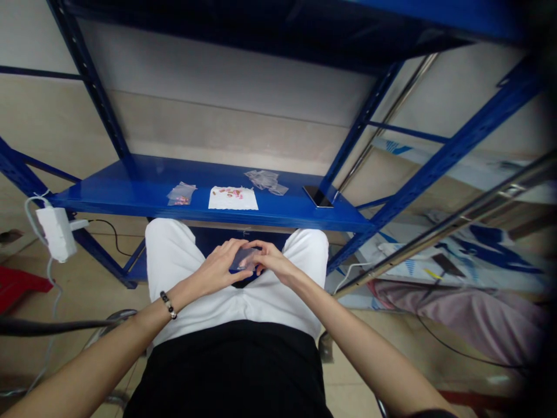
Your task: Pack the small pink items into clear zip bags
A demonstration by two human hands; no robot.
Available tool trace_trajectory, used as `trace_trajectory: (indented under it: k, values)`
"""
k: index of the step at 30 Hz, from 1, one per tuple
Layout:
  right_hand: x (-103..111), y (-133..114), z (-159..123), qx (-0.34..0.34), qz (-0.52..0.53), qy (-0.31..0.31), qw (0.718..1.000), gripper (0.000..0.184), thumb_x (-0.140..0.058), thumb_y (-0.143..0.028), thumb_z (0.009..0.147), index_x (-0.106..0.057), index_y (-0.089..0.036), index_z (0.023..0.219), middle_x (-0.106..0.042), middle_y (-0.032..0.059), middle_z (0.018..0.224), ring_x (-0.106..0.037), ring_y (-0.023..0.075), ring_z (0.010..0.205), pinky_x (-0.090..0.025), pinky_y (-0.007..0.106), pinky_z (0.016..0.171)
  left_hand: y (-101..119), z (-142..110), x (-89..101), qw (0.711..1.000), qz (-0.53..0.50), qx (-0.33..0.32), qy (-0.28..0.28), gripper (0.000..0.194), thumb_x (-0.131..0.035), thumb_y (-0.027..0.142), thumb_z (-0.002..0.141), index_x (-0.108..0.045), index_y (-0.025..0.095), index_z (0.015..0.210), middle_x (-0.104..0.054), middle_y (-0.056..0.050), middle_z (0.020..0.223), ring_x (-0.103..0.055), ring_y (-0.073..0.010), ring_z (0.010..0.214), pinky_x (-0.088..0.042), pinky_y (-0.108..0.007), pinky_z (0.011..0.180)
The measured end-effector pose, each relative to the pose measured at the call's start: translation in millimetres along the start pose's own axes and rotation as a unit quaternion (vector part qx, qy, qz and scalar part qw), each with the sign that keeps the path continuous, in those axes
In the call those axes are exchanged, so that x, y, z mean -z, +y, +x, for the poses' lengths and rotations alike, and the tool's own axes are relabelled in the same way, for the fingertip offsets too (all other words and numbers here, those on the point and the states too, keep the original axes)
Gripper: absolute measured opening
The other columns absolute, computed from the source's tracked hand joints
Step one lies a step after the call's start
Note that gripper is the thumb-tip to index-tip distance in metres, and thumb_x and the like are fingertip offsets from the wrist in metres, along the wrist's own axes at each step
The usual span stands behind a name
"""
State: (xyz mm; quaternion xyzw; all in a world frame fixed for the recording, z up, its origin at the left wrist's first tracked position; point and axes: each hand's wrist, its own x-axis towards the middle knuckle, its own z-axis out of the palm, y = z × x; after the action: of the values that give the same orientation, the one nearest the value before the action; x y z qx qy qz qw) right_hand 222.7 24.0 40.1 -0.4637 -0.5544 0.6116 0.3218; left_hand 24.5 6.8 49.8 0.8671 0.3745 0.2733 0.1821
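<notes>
My left hand (221,264) and my right hand (272,260) meet over my lap, between my knees in white trousers. Both pinch a small clear plastic bag (243,258) that looks bluish and see-through, fingers curled on its edges. On the blue shelf (130,191) in front of me lies a white sheet (232,198) with several small red pieces on it. To its left lies a small clear bag with red bits (181,194). A heap of clear bags (266,180) lies to its right.
A dark phone (318,196) lies at the shelf's right end. A white power adapter (55,232) with cables hangs at the left. Blue rack posts (439,159) and a metal rail (456,223) slant on the right. Pink cloth (456,316) lies on the floor.
</notes>
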Motion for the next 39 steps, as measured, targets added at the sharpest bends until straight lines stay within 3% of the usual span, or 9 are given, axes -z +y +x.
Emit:
trace_trajectory:
  k: [5, 10, 12, 15, 21, 25, 28, 35, 39]
  values:
    - [-6.4, 6.7, 0.5, 0.013, 0.010, 0.022, 1.000, 0.040, -0.055, -0.012, 0.068, -0.063, -0.018, 0.107, -0.073, 0.0049, 0.085, -0.069, 0.0172, 0.075, -0.053, 0.022, 0.056, -3.4, -3.6, -12.4, 0.992, 0.113, -0.033, -0.035, 0.050, -0.042, 0.022, 0.094, -0.036, 0.022, 0.144, -0.049, -0.012, 0.137, -0.047, -0.0267, 0.121, -0.036, -0.041, 0.099]
    - [-6.6, 8.0, 3.3, 0.082, -0.086, 0.086, 0.989, 0.035, -0.052, -0.016, 0.078, -0.059, -0.019, 0.111, -0.069, 0.0016, 0.076, -0.067, 0.0166, 0.074, -0.050, 0.024, 0.060, -3.2, -1.3, -14.9, 0.992, 0.127, -0.010, -0.020, 0.038, -0.032, 0.016, 0.097, -0.051, 0.018, 0.130, -0.060, -0.010, 0.112, -0.054, -0.0234, 0.105, -0.040, -0.038, 0.092]
    - [-7.6, -1.0, -2.0, 0.180, -0.145, 0.133, 0.964, 0.026, -0.048, -0.015, 0.082, -0.062, -0.020, 0.103, -0.069, 0.0027, 0.083, -0.066, 0.0170, 0.079, -0.051, 0.029, 0.069, -6.5, 0.9, -12.2, 0.994, 0.105, 0.012, 0.005, 0.037, -0.031, 0.019, 0.098, -0.054, 0.019, 0.128, -0.062, -0.009, 0.108, -0.056, -0.0227, 0.101, -0.042, -0.037, 0.090]
    - [-11.1, -17.6, -15.9, 0.323, -0.255, 0.170, 0.895, 0.027, -0.043, -0.010, 0.085, -0.067, -0.021, 0.085, -0.068, 0.0050, 0.092, -0.062, 0.0193, 0.090, -0.049, 0.036, 0.084, -13.9, 3.7, -6.9, 0.997, 0.064, 0.025, 0.045, 0.040, -0.033, 0.022, 0.099, -0.050, 0.020, 0.135, -0.063, -0.009, 0.116, -0.056, -0.0225, 0.106, -0.043, -0.037, 0.091]
    - [-19.8, -24.6, -29.3, 0.449, -0.354, 0.186, 0.799, 0.036, -0.043, -0.005, 0.088, -0.069, -0.024, 0.104, -0.063, 0.0082, 0.100, -0.057, 0.0222, 0.097, -0.048, 0.040, 0.085, -19.0, 6.1, -2.2, 0.996, 0.000, 0.048, 0.072, 0.033, -0.036, 0.027, 0.100, -0.062, 0.021, 0.118, -0.068, -0.007, 0.105, -0.060, -0.0207, 0.093, -0.044, -0.032, 0.084]
    - [-21.2, -18.9, -26.4, 0.476, -0.424, 0.126, 0.760, 0.042, -0.042, -0.002, 0.088, -0.064, -0.022, 0.119, -0.063, 0.0099, 0.111, -0.055, 0.0240, 0.104, -0.047, 0.042, 0.086, -17.4, 6.7, -1.3, 0.996, -0.017, 0.061, 0.067, 0.027, -0.040, 0.026, 0.098, -0.065, 0.016, 0.092, -0.065, -0.006, 0.085, -0.058, -0.0188, 0.077, -0.042, -0.030, 0.074]
    - [-20.9, -19.7, -26.7, 0.474, -0.466, 0.119, 0.737, 0.041, -0.044, -0.004, 0.091, -0.061, -0.022, 0.124, -0.063, 0.0105, 0.110, -0.054, 0.0238, 0.101, -0.047, 0.040, 0.082, -17.4, 6.1, 1.5, 0.997, -0.048, 0.052, 0.041, 0.025, -0.041, 0.023, 0.096, -0.063, 0.016, 0.087, -0.063, -0.004, 0.079, -0.056, -0.0165, 0.072, -0.041, -0.028, 0.070]
    - [-19.8, -25.0, -26.6, 0.428, -0.530, 0.136, 0.720, 0.023, -0.051, -0.017, 0.095, -0.065, -0.022, 0.112, -0.059, 0.0090, 0.096, -0.050, 0.0229, 0.091, -0.041, 0.036, 0.074, -13.0, 5.1, 5.8, 0.997, -0.080, 0.008, 0.010, 0.023, -0.040, 0.022, 0.097, -0.062, 0.017, 0.095, -0.064, -0.005, 0.091, -0.056, -0.0189, 0.087, -0.043, -0.031, 0.081]
    - [-21.1, -21.2, -23.9, 0.411, -0.544, 0.115, 0.723, 0.015, -0.050, -0.020, 0.096, -0.065, -0.018, 0.095, -0.059, 0.0089, 0.093, -0.048, 0.0216, 0.089, -0.040, 0.035, 0.075, -9.2, 5.8, 1.0, 0.995, -0.094, -0.016, 0.008, 0.031, -0.044, 0.015, 0.092, -0.057, 0.020, 0.120, -0.063, -0.007, 0.112, -0.054, -0.0214, 0.104, -0.042, -0.035, 0.094]
